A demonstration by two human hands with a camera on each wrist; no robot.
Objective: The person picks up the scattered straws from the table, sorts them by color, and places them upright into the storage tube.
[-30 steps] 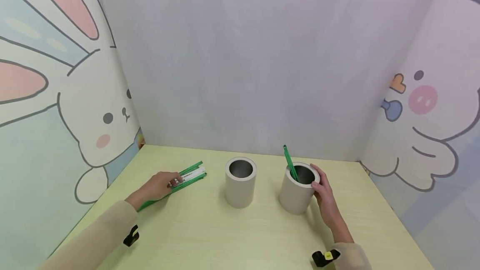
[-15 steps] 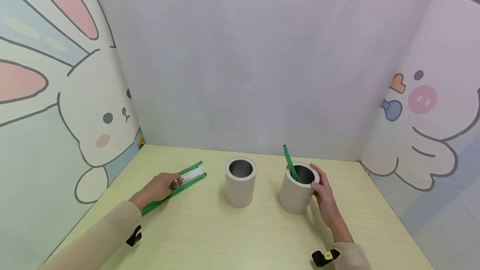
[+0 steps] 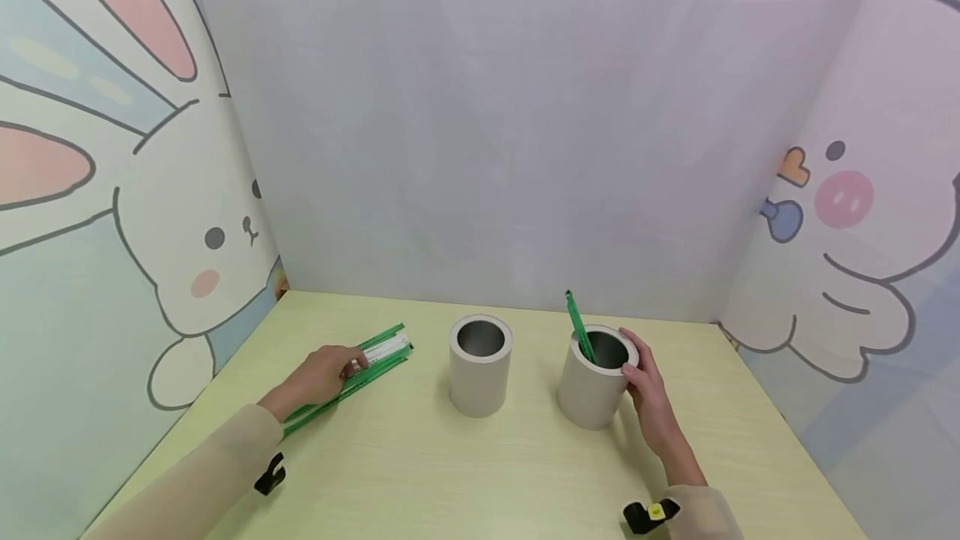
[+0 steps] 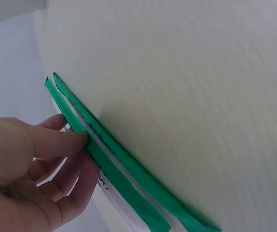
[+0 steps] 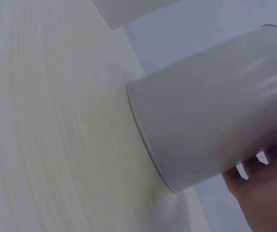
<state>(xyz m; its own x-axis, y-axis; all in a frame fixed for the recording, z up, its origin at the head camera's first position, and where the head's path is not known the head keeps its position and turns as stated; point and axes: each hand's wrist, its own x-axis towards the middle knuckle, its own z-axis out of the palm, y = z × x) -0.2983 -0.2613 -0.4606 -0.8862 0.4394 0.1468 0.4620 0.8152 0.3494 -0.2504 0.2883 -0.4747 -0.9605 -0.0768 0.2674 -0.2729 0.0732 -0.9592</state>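
Note:
In the head view my left hand (image 3: 324,372) is on a small pile of long, slim green and white wrapped sticks (image 3: 386,348) at the table's left. The left wrist view has the thumb on one green wrapped stick (image 4: 124,193) and the fingers curled at its far side, pinching it. Another green wrapped stick (image 4: 150,180) lies alongside, with white ones partly hidden beneath. My right hand (image 3: 649,394) grips the right-hand grey cup (image 3: 588,394) at its rim and side. One green wrapped stick (image 3: 578,325) leans up out of that cup.
A second grey cup (image 3: 478,382) stands upright between the hands, its visible inside dark. The pale yellow table (image 3: 480,482) meets a plain cloth backdrop (image 3: 480,148) behind, with cartoon-printed panels on both sides.
My left hand has shifted slightly right, and a green stick at the near side of the pile now lies a little apart. The right hand and both cups have stayed in place.

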